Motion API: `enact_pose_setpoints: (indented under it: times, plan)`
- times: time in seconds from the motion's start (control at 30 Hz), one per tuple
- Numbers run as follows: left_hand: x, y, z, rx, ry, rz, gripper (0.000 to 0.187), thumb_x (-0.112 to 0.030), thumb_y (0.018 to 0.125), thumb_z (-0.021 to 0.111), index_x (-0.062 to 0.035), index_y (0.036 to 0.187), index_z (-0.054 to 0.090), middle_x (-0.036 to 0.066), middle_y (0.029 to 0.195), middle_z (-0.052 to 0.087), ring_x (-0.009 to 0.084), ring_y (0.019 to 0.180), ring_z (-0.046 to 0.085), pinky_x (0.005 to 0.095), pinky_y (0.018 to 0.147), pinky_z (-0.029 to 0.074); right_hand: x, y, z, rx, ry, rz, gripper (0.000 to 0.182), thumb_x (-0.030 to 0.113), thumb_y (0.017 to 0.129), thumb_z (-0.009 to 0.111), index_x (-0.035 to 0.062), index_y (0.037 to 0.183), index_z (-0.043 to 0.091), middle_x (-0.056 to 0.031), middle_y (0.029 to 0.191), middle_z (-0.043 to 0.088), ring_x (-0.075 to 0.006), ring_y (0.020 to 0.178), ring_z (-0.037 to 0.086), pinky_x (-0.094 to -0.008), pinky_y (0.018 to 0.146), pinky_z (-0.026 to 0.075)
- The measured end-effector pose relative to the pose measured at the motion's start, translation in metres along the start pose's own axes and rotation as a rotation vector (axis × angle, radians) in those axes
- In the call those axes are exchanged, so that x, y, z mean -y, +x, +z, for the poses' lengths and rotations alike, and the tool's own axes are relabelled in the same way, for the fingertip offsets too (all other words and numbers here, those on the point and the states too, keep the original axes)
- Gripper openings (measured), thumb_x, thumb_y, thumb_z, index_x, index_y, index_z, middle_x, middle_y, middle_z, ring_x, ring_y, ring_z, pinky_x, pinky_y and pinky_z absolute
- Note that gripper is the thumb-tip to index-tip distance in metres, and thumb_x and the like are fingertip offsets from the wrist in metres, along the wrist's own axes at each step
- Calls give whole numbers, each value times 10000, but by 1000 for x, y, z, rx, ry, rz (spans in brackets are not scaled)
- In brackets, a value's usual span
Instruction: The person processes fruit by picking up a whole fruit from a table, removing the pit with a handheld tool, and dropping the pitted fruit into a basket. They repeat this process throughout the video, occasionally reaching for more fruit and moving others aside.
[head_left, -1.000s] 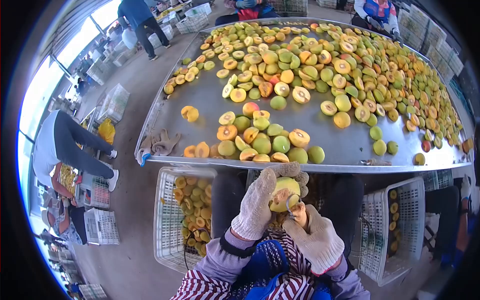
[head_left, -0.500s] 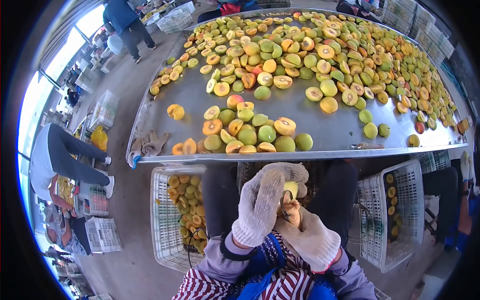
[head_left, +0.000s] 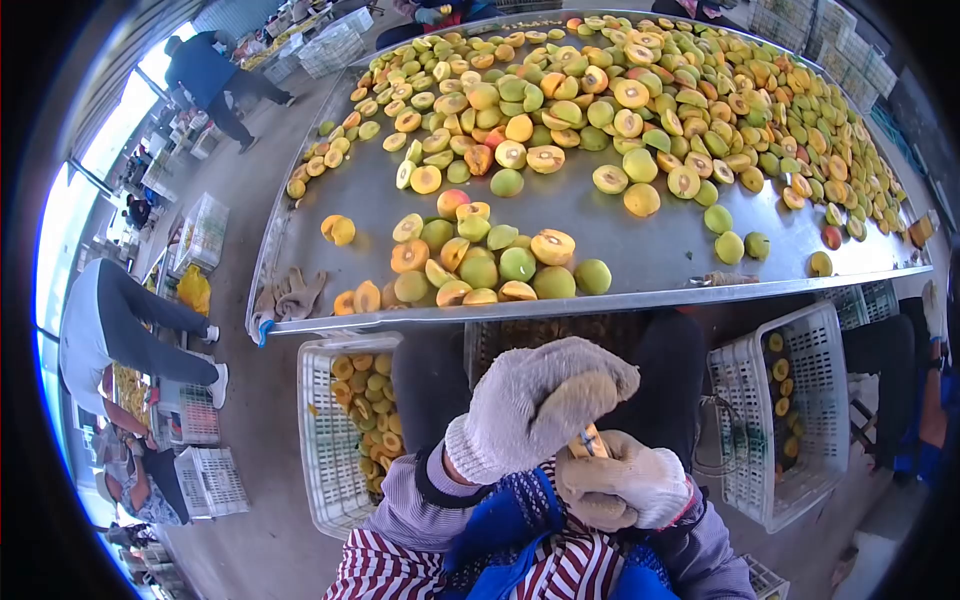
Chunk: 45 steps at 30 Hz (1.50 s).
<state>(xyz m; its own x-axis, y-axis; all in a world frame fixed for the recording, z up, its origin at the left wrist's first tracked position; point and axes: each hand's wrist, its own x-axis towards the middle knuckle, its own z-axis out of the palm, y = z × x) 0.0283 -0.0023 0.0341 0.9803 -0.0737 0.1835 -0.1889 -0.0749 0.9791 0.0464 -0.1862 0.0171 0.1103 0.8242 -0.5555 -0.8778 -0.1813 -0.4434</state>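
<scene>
Gloved hands (head_left: pixel 570 440) together, peach (head_left: pixel 590 443) between

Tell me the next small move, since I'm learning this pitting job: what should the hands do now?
Probably turn the left hand palm up, so the cut can be checked: its glove hides the fruit entirely, and only a sliver of the tool shows above the right hand.

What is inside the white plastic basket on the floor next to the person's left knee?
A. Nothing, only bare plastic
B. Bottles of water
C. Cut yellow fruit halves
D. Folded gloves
C: the white plastic lattice basket under the metal table's edge holds a heap of cut yellow-orange fruit halves, close to the person's left hand in a grey knitted glove.
</scene>
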Motion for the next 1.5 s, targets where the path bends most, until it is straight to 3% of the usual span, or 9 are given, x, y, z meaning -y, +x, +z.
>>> enact_pose_setpoints:
  times: [0.3, 0.43, 0.5, 0.57, 0.63, 0.77, 0.9, 1.0, 1.5]
  plan:
    - [14, 1, 1, 129, 155, 570, 274, -348, 953, 613, -83, 969, 680, 108, 1042, 710, 295, 897, 698, 403, 727, 549, -51, 19, -44, 336, 639, 222, 191, 217, 936, 674, 46, 963, 593, -26, 668, 550, -98, 471, 503, -269, 412, 401]
    - [23, -11, 24, -170, -579, 27, 473, -479, 1006, 524, -19, 1040, 630, 128, 1009, 679, 278, 840, 686, 363, 659, 572, -11, 15, -16, 441, 286, -11, 252, 194, 880, 726, 39, 1028, 593, -36, 864, 608, -109, 774, 593, -227, 659, 476]
    - [25, -3, 20, -102, -1479, -240, 582, -564, 990, 493, -4, 1129, 573, 144, 1034, 666, 261, 842, 694, 304, 588, 560, -1, 21, -3, 284, 1014, 689, 221, 203, 958, 593, -14, 987, 563, -47, 703, 551, -123, 566, 541, -255, 478, 423]
    - [12, -4, 17, -406, -800, -476, 607, -586, 988, 473, -17, 1189, 542, 158, 1071, 659, 239, 852, 701, 259, 517, 533, 0, 22, -2, 164, 1352, 1051, 251, 208, 997, 526, -40, 967, 548, -53, 623, 523, -130, 462, 515, -268, 387, 397]
    - [18, -12, 2, -462, -562, -375, 566, -559, 1005, 452, -36, 1190, 562, 156, 1093, 662, 217, 838, 703, 244, 503, 524, -14, 19, -14, 309, 10, 40, 263, 210, 1000, 545, -52, 981, 553, -57, 634, 527, -129, 433, 491, -265, 361, 373]
    - [56, -57, -76, -838, -54, -194, 354, -329, 1018, 495, -16, 1072, 650, 114, 912, 719, 194, 770, 681, 295, 607, 531, -6, 10, -25, 173, 19, 19, 217, 157, 941, 650, -46, 931, 574, -41, 608, 511, -96, 416, 461, -230, 348, 322]
    - [70, -91, -134, -554, 1788, -148, 193, -192, 868, 671, -59, 1001, 714, 135, 1096, 689, 300, 1009, 672, 364, 884, 510, 8, 20, -9, -164, -375, 42, 218, 235, 926, 684, 34, 911, 603, 18, 589, 500, -64, 441, 454, -223, 388, 322]
    - [70, -54, -125, -613, 968, -249, 260, -178, 806, 713, -49, 1032, 694, 145, 1157, 669, 343, 1050, 644, 410, 905, 507, 12, 35, 12, -264, -597, -37, 246, 287, 937, 669, 48, 934, 613, 28, 635, 527, -54, 509, 484, -220, 462, 366]
    - [156, 62, -201, -205, 726, -538, 591, -320, 897, 587, -87, 1430, 482, 179, 1375, 564, 321, 1184, 609, 411, 1005, 460, 15, 51, 0, -458, -722, -61, 231, 271, 918, 677, 57, 980, 618, 50, 676, 533, -36, 567, 462, -229, 521, 370]
